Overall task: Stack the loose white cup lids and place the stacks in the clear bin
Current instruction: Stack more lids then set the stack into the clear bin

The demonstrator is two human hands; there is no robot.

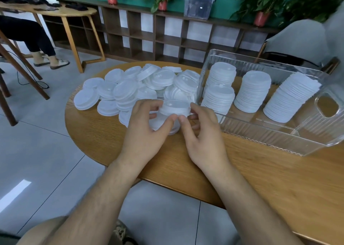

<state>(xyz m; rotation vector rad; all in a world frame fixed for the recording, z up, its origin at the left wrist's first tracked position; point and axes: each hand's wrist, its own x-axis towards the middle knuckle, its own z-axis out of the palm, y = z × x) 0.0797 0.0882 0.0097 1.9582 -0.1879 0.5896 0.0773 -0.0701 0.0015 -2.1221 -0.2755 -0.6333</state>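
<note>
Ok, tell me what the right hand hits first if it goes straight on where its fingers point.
The right hand grips the small lid stack, shared with the left hand. Carried on, it would probably meet the loose lids heaped behind; depth is unclear.

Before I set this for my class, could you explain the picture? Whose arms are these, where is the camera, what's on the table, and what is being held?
There is no machine here. It is one picture, taken by a camera worn on a person's head, looking forward and down at their own bare arms. The left hand and right hand together pinch a lid by its edges, just above a short stack of lids that seems to rest on the table. Beyond the hands lies a pile of loose white lids, still to be sorted. To its right stands a clear bin, which already contains four stacks of lids standing upright.
</note>
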